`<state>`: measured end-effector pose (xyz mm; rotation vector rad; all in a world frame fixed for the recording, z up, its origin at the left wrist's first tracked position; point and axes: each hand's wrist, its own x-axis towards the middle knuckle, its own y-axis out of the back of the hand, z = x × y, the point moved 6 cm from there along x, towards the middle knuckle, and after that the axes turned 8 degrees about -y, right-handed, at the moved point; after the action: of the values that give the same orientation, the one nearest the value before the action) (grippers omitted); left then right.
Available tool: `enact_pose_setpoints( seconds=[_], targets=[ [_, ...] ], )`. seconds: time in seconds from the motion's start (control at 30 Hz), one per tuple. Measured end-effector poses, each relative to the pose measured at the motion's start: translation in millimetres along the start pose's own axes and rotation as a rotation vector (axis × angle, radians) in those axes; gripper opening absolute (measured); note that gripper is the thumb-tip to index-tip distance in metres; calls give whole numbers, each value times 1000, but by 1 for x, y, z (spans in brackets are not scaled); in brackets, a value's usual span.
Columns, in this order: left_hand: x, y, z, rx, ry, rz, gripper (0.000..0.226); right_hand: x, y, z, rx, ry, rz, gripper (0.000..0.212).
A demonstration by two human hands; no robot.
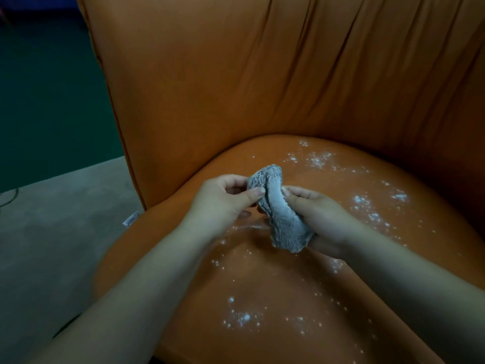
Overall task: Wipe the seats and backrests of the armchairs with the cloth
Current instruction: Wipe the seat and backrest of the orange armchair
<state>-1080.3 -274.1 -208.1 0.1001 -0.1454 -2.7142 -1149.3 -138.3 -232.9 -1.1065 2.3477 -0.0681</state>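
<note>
Armchair: an orange upholstered armchair (262, 88) fills most of the view, its pleated backrest (301, 74) rising behind a rounded seat (262, 298).
Powder: white specks (244, 316) lie scattered over the seat, thickest toward its rear right edge and near its front middle; the backrest looks free of them.
Cloth: a grey fluffy cloth (278, 211), bunched into a roll and dusted white, is held above the middle of the seat.
Left hand: the left hand (223, 200) pinches the cloth's upper end between thumb and fingers.
Right hand: the right hand (322, 219) is closed around the cloth's lower end.
In the way: both forearms cross the front half of the seat.
Label: a small white tag (131, 219) hangs at the seat's left edge.
Open room: grey floor (52, 232) lies bare left of the chair, with a dark cable (10, 198) at its far left edge.
</note>
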Motion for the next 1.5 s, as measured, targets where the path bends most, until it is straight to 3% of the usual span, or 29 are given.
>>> enact_pose_setpoints(
  seconds=[0.13,0.23,0.37,0.47,0.63,0.73,0.83,1.03,1.33,1.5],
  targets=[
    [-2,3,0,-21,2,64,20,-6,1,-11,-316,146,86,47],
    [-1,5,2,-22,2,30,13,-6,5,-17,-354,201,125,46],
    [-2,8,2,-13,7,-4,11,-5,13,-14,-245,107,81,24],
    [-4,7,-1,-44,35,4,11,-5,18,-12,-325,107,140,8],
    [-4,6,3,-41,27,78,18,-28,5,-32,-687,466,428,33],
    [-3,1,6,-41,21,78,22,-30,-8,-37,-876,541,426,27],
    [-1,-2,5,-35,33,84,23,-22,0,-35,-784,451,446,9],
    [-4,-10,0,199,-51,-26,36,-14,14,-18,-312,249,316,8],
    [0,-8,-12,-67,71,-23,25,-10,26,-10,-71,156,280,15],
    [2,-1,-13,-104,37,2,25,-9,36,-9,-10,162,367,12]
  ],
)
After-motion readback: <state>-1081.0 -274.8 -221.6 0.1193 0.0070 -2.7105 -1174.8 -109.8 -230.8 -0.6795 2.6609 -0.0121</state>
